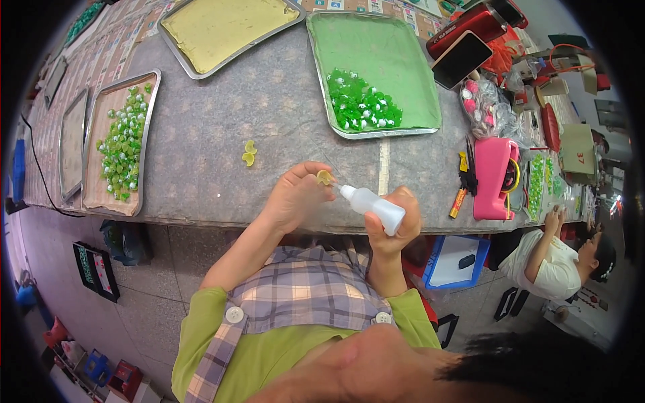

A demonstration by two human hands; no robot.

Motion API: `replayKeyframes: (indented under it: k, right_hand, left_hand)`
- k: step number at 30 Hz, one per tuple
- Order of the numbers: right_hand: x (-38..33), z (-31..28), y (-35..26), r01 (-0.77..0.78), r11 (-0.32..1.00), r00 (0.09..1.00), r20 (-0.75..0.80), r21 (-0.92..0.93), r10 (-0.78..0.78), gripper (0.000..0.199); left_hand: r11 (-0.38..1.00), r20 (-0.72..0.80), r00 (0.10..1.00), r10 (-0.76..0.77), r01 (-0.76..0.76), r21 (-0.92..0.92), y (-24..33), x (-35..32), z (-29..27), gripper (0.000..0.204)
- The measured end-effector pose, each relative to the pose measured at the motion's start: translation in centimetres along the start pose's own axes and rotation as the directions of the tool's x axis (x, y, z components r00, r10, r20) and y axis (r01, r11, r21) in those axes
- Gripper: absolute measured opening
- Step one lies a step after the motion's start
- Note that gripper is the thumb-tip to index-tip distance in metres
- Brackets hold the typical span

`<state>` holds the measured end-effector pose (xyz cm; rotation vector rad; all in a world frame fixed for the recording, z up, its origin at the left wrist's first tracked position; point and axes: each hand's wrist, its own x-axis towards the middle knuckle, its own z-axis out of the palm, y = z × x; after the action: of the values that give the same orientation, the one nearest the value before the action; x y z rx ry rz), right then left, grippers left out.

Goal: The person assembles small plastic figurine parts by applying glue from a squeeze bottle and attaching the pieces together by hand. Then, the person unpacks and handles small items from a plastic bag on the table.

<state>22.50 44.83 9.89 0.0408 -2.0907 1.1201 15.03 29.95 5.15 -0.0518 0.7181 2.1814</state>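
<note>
Between the fingertips of my left hand [300,193] is a small yellow-green curved piece [324,177]. My right hand [398,220] is wrapped round a white squeeze bottle [375,206], tilted so that its narrow nozzle points at the piece. Whether the nozzle tip touches it, I cannot tell. On the grey table cover [215,121], just beyond my left hand, lie two similar yellow-green curved pieces [249,153]. To the far right of them, a green-lined tray [376,54] holds a heap of green pieces with white balls [363,107].
A tray of yellow-green pieces [124,141] stands at left, a yellow-lined tray [228,30] at the back. At right are a pink tape dispenser [492,180], a glue stick [458,203], a phone [462,59] and plastic bags [494,111]. Another person [554,262] sits at far right.
</note>
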Motion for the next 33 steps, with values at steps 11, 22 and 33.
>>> replayKeyframes:
  k: [11,22,33]
  right_hand:
    - [0.9,-2.2,3.2,-0.386,0.830,0.799,-0.303,0.403,0.519,0.031]
    - [1.2,-7.1,11.8,-0.619,0.682,0.704,-0.110,0.390,0.702,0.028]
    - [4.8,-4.9,5.3,-0.145,0.765,0.917,-0.376,-0.627,-0.135,0.029]
  left_hand:
    - [1.000,-0.050,0.999,0.016,-0.017,-0.019,-0.1,0.3,-1.1,0.034]
    - [0.998,-0.048,0.999,0.018,-0.021,-0.063,-0.3,0.8,-1.3,0.031]
    - [0.996,-0.057,0.998,0.028,-0.033,-0.084,0.3,0.8,-1.7,0.033]
